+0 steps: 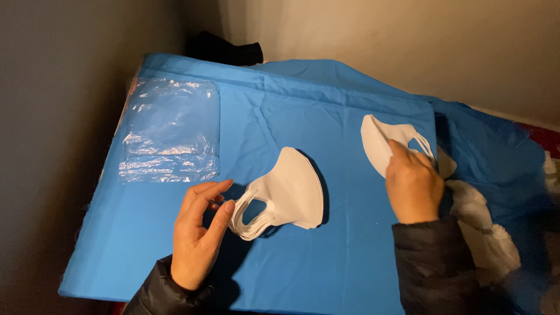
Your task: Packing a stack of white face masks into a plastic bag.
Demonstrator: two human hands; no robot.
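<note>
A small stack of white face masks (291, 189) hangs over the blue cloth (326, 268), and my left hand (198, 233) pinches its ear loops at the left end. My right hand (411, 184) rests on another white mask (376, 143) that lies at the cloth's right side, fingers closed over its ear loops. The two hands are well apart, each on its own mask.
A pile of clear plastic bags (169, 131) lies at the far left of the cloth. More white masks (487, 233) sit in a heap to the right of my right arm. A dark object (224, 49) lies at the back by the wall.
</note>
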